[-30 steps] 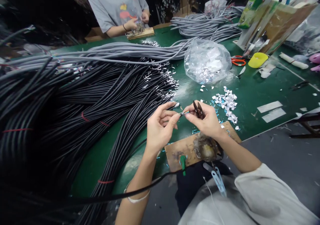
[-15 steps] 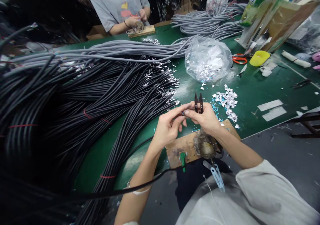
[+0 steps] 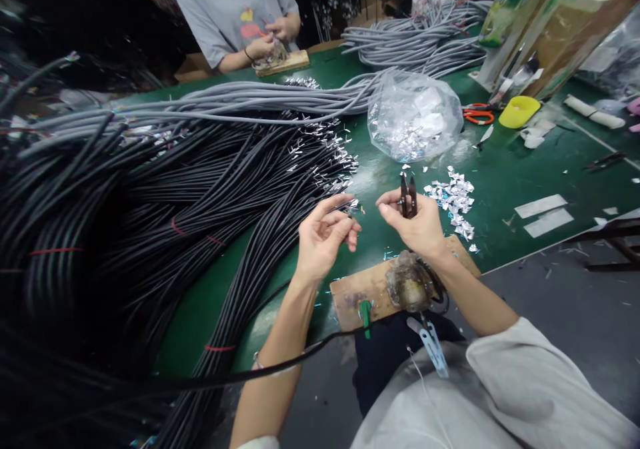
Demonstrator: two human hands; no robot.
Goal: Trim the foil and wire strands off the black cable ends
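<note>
Spilling across the left half of the green desk (image 3: 505, 176), a great heap of black cables (image 3: 150, 202). Trimming one cable end (image 3: 350, 207) near the front edge, apparently mid-step: left hand (image 3: 320, 239) pinching that end, closed on it; right hand (image 3: 417, 226) just beside, apart, clasping small snips (image 3: 408, 192) with blades pointing up. Probably calling next for bringing blades to wire tips.

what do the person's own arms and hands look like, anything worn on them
Both hands, left hand and right hand, are bare, with no gloves. The forearms are uncovered too. A loose pale grey sleeve covers the right upper arm to about the elbow. A thin white band circles the left forearm.
</note>
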